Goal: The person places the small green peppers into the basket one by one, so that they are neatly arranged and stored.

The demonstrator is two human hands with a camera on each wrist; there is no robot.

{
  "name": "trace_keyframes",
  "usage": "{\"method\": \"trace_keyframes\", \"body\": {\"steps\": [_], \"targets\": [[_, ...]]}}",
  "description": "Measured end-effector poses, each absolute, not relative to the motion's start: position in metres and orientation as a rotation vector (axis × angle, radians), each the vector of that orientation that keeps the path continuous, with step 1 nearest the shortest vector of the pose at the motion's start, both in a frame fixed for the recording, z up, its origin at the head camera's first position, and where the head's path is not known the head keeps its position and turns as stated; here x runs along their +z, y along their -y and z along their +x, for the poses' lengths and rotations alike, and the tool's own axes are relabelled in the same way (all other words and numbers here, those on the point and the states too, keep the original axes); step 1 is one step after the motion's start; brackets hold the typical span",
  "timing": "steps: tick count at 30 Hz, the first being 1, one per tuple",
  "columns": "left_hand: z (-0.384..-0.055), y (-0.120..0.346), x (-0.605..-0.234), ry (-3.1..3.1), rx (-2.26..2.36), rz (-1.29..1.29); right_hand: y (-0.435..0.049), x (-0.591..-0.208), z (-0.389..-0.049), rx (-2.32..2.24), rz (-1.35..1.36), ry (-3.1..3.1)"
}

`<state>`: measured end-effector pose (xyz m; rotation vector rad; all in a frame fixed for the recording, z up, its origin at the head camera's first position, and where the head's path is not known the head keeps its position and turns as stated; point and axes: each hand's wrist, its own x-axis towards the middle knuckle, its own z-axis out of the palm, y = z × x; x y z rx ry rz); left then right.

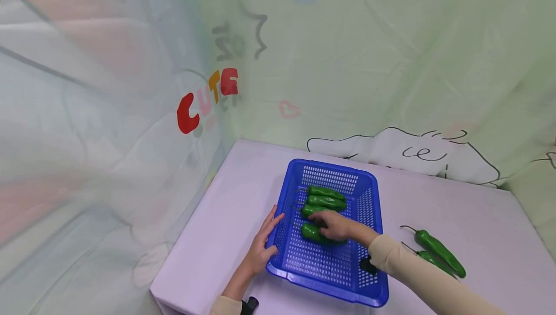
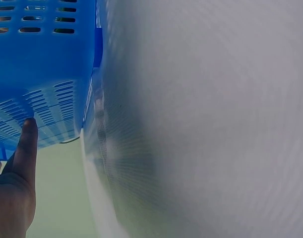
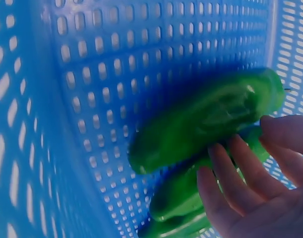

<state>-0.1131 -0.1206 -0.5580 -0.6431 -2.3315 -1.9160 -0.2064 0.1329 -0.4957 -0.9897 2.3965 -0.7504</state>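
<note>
A blue plastic basket (image 1: pixel 334 293) stands on the table with several long green peppers inside, lying side by side. My right hand (image 1: pixel 333 224) reaches into it among the peppers. In the right wrist view, its fingers (image 3: pixel 248 181) are spread and fairly straight, touching a partly covered pepper (image 3: pixel 178 196), with the thumb near the stem end of the frontmost pepper (image 3: pixel 211 119). My left hand (image 1: pixel 260 250) rests against the basket's left side. In the left wrist view, one extended finger (image 2: pixel 27 148) touches the slotted wall.
On the table (image 1: pixel 482 213), right of the basket, lie two more green peppers, one fully visible (image 1: pixel 438 252) and one partly behind the right sleeve (image 1: pixel 430 258). Printed curtains (image 1: pixel 369 64) enclose the table at the back and left.
</note>
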Motion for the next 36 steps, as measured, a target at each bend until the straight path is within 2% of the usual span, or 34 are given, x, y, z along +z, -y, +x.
{"method": "trace_keyframes", "body": {"steps": [13,17,29,36], "targets": [[-0.114,0.120,-0.565,2.329,-1.902,-0.640,-0.153,-0.446,-0.205,-0.873,-1.052,-2.388],[-0.114,0.121,-0.566,2.324,-1.909,-0.629,-0.165,-0.429,-0.206,-0.897,-0.993,-2.431],[-0.112,0.120,-0.561,2.311,-1.960,-0.626,-0.223,-0.389,-0.200,-0.960,-0.869,-2.610],[-0.113,0.120,-0.565,2.316,-1.981,-0.609,-0.258,-0.388,-0.195,-0.956,-0.789,-2.682]]}}
